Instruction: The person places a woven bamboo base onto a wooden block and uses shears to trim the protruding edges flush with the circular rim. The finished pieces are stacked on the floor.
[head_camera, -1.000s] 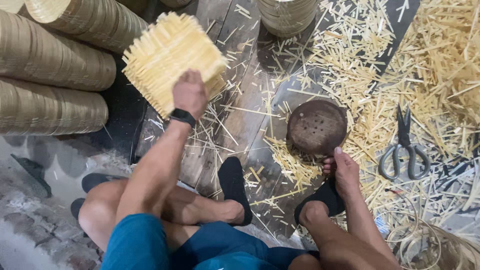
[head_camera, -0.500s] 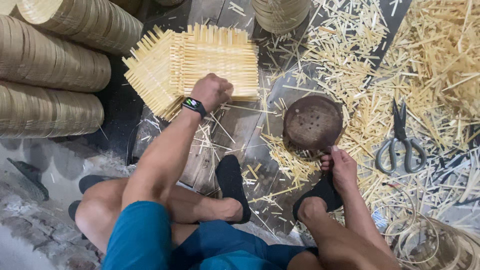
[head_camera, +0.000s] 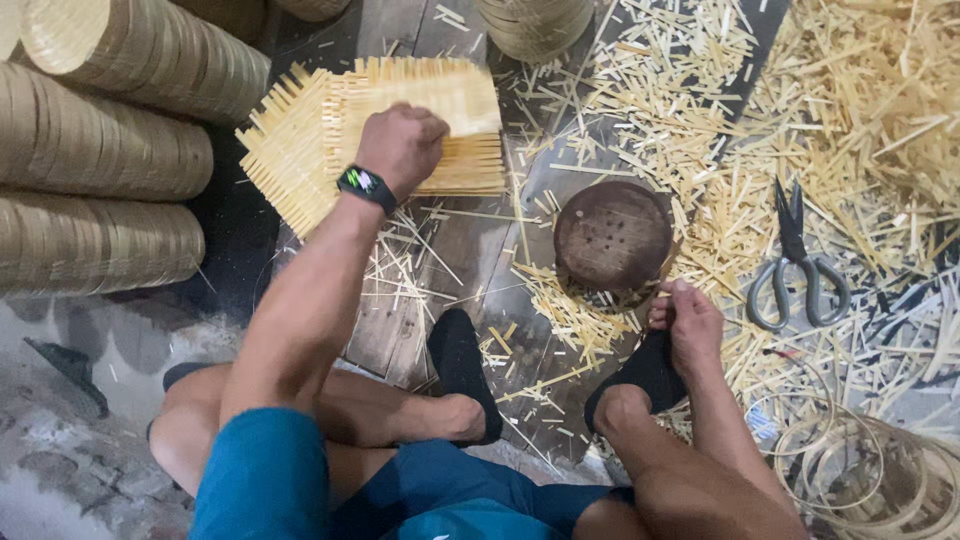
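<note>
A woven bamboo mat (head_camera: 440, 110), edges untrimmed, is gripped in the fisted left hand (head_camera: 402, 145) at twelve o'clock; the right hand (head_camera: 690, 320), fingers curled, rests on a sock; scissors (head_camera: 797, 262) lie untouched at three o'clock.

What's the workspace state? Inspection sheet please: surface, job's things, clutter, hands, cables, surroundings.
Surface: dark wooden boards, partly covered in offcuts.
Job's things: square woven bamboo mats, stacked askew; round dark perforated disc lying flat.
Clutter: cut bamboo slivers strewn and piled at right; scissors lying on them.
Hands: left hand closed on the top mat's edge; right hand resting by the right foot's black sock, holding nothing I can make out.
Cables: nothing seen.
Surroundings: stacks of round bamboo rims at left; thin bamboo hoops at lower right.
</note>
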